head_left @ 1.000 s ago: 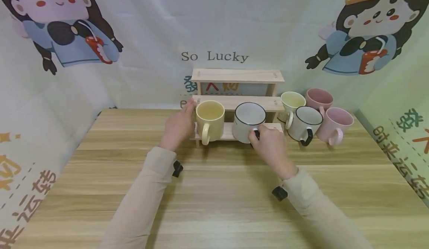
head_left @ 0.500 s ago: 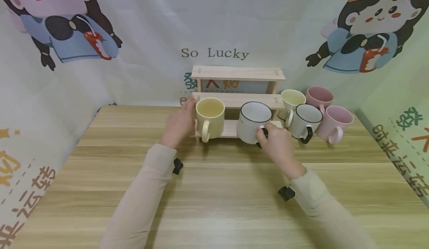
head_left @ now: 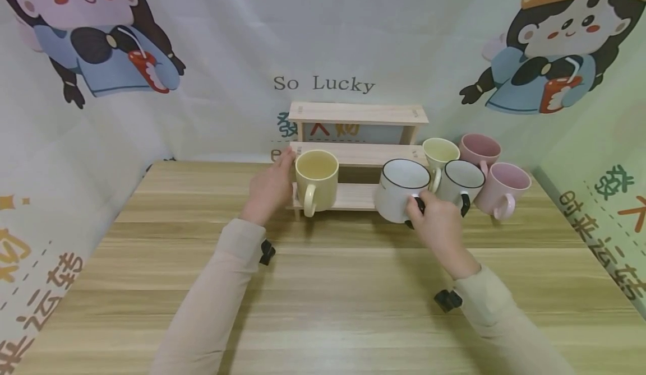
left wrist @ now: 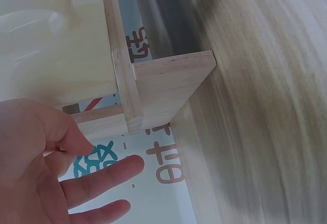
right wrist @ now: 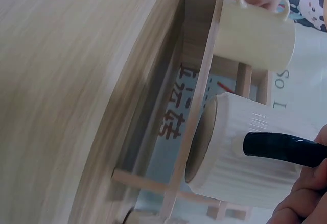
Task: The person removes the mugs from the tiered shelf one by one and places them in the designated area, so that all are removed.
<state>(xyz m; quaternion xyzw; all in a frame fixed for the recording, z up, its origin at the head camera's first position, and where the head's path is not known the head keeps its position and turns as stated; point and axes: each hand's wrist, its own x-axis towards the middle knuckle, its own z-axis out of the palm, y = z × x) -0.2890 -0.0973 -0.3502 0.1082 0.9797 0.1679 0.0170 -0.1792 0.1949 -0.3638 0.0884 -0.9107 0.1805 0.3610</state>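
My right hand [head_left: 439, 226] grips the black handle of a white enamel-style mug [right wrist: 255, 147] with a black rim. That mug is at the right end of the bottom shelf of a small wooden tiered rack [head_left: 353, 198], its base overlapping the shelf's front edge in the right wrist view. On the left part of the same shelf stands a pale yellow mug [head_left: 323, 181], handle facing front. At the rack's left end, my left hand [head_left: 270, 190] pinches the wood beside the middle shelf with thumb and index finger; two other fingers [left wrist: 104, 183] extend past it.
Right of the rack cluster a light yellow-green cup [head_left: 440, 149], a dark pink mug [head_left: 479, 145], another white black-rimmed mug [head_left: 456, 181] and a light pink mug [head_left: 504, 187]. A printed cloth [head_left: 323, 38] hangs behind the wooden table [head_left: 323, 308].
My right hand has moved the white mug rightward along the bottom shelf, from near its middle to its right end. The left hand and the yellow mug have stayed in place.
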